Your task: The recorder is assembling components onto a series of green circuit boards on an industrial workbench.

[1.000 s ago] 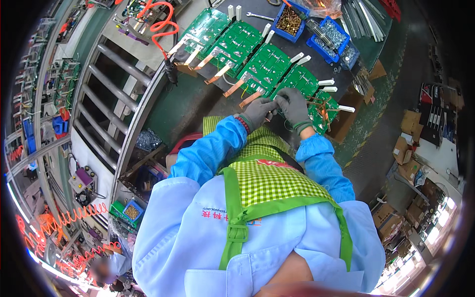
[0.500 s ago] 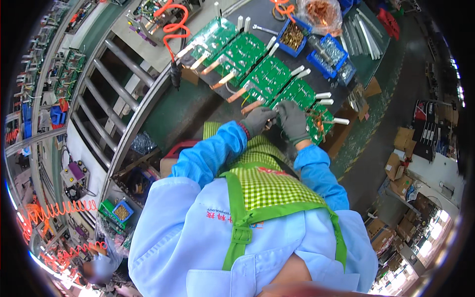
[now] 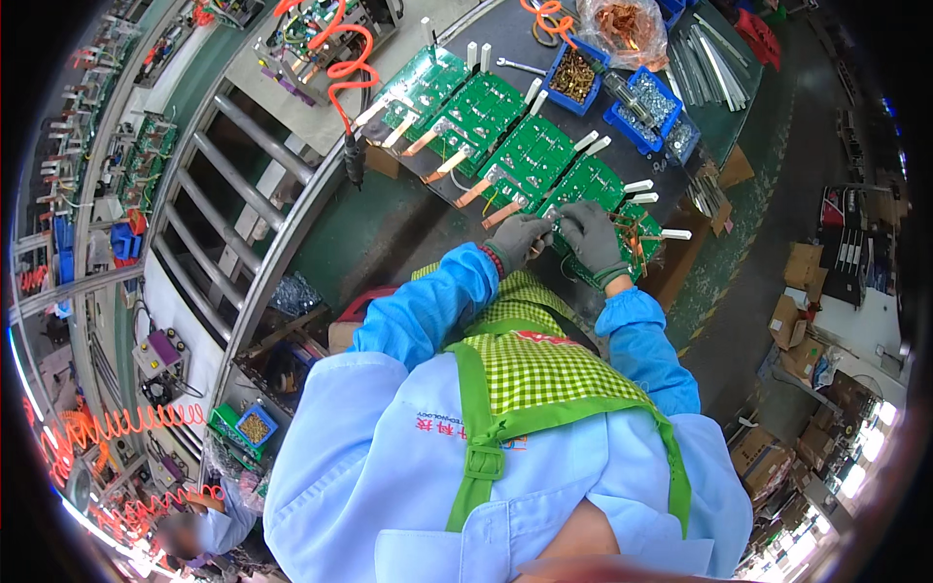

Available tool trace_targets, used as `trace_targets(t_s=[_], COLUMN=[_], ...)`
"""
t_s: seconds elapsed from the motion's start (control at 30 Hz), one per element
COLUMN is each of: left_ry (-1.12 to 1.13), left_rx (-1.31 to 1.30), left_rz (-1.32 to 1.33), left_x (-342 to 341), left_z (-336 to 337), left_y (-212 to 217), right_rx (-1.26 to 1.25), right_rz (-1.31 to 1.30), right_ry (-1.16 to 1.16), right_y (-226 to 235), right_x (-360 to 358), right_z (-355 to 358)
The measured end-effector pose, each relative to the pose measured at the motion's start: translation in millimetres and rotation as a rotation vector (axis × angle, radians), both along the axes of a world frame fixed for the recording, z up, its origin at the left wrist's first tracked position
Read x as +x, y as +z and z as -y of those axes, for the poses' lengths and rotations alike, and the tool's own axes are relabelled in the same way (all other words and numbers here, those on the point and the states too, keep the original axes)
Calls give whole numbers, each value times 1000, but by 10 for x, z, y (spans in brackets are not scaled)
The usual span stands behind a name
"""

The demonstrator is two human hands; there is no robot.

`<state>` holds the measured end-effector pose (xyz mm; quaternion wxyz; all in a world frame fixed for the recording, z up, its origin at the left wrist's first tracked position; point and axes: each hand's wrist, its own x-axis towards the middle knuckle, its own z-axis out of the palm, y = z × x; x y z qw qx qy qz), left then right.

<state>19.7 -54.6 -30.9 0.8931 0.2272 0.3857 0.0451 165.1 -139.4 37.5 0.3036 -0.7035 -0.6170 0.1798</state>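
Observation:
A row of green circuit boards lies across the dark bench, with copper strips jutting from the near edge and white posts along the far edge. My left hand, in a grey glove, is closed in a pinch just off the near edge, beside the copper strips. What it holds is too small to make out. My right hand, also gloved, bends its fingers over the near part of a board, fingertips close to the left hand. Anything in them is hidden. Thin copper pieces sit on the rightmost board.
Beyond the boards stand blue bins, one of brass-coloured screws and one of silver hardware. A wrench and a bag of copper parts lie nearby. A black tool hangs on an orange coiled hose at left, near a roller conveyor.
The view has shifted a little, moving the scene slightly within the picture. Both hands stay close together at the boards' near edge; the right hand now lies a bit flatter over the board.

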Motion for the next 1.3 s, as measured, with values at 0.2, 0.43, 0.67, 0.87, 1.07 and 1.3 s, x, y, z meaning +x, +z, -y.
trace_targets(t_s=[0.2,0.43,0.67,0.87,1.07,1.3], left_ry=[-296,-144,-35,-68,-62,-190], left_rx=[738,77,173,118,232,1460], left_rz=[100,1,77,41,56,320], left_x=[-62,-33,-45,-32,0,-194], left_z=[39,-20,74,96,43,-69], left_y=[-129,-50,-150,-175,-226,-903], right_rx=[-93,-68,-197,-185,-303,-562], right_rz=[171,41,60,60,221,425], right_ry=[-45,-150,-115,-113,-107,2], right_y=[-141,-122,-74,-66,-20,81], right_x=[-135,-138,-154,-166,-167,-347], right_z=[101,62,-36,-48,-204,-466])
